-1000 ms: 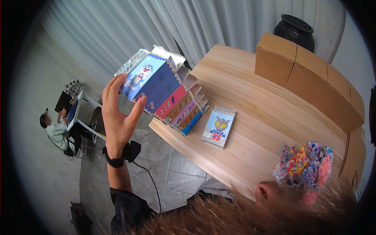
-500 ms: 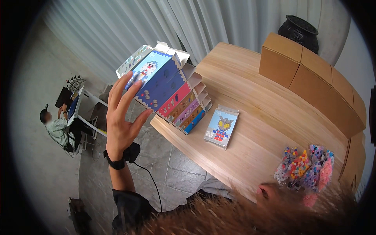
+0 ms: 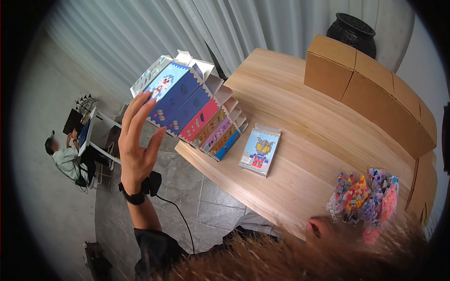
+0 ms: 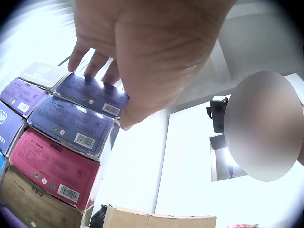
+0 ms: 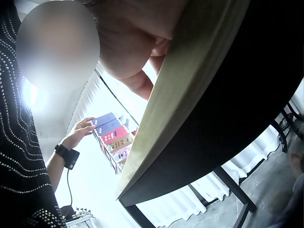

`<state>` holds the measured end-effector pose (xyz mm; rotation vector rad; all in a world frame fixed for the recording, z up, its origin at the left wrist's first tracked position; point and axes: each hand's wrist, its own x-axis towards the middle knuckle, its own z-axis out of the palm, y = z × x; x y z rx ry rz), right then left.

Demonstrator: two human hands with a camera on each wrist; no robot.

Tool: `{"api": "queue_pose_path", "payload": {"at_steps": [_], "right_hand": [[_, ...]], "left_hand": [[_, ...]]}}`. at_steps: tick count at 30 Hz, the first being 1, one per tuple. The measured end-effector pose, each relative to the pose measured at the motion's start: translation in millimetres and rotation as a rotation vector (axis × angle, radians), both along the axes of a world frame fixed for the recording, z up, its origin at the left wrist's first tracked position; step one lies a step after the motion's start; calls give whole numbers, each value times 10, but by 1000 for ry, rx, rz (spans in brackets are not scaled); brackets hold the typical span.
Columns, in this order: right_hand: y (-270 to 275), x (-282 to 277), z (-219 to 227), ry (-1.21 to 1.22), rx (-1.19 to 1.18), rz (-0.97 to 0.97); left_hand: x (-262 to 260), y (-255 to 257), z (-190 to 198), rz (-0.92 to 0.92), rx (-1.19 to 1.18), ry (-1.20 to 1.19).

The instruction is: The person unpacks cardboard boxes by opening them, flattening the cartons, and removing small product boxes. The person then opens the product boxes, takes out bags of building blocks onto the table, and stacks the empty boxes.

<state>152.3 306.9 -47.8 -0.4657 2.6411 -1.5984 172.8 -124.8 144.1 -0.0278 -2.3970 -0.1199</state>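
Observation:
A stack of coloured toy-block boxes (image 3: pixel 201 117) stands at the table's left edge, with loose white end flaps sticking out on one side. My left hand (image 3: pixel 138 145) is at the uppermost blue box (image 3: pixel 176 91), long fingers laid over its near end and thumb by its lower edge. The left wrist view shows the fingertips on this blue box (image 4: pixel 90 95), above another blue box and a pink one. A single box with a block-figure picture (image 3: pixel 260 152) lies flat beside the stack. My right hand (image 5: pixel 135 52) rests at the table edge, its fingertips partly hidden by the tabletop.
Clear bags of small coloured blocks (image 3: pixel 363 199) lie on the near right of the table (image 3: pixel 300 182). Brown cardboard boxes (image 3: pixel 370 86) line the far side, with a black pot (image 3: pixel 351 35) behind. A person (image 3: pixel 68 157) sits at a desk on the left.
My left hand draws its thumb back from the top blue box's face, and its fingers shift to the near end. The boxes stay stacked; the head view sways slightly.

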Motion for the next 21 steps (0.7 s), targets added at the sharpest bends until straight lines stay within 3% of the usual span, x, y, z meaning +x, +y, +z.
{"api": "queue_pose_path", "payload": {"at_steps": [11, 21], "right_hand": [[-1, 22, -66, -34, -37, -15], [-4, 28, -43, -32, -25, -15]], "left_hand": [[52, -30, 74, -67, -22, -172], [11, -66, 44, -49, -57, -143]]}}
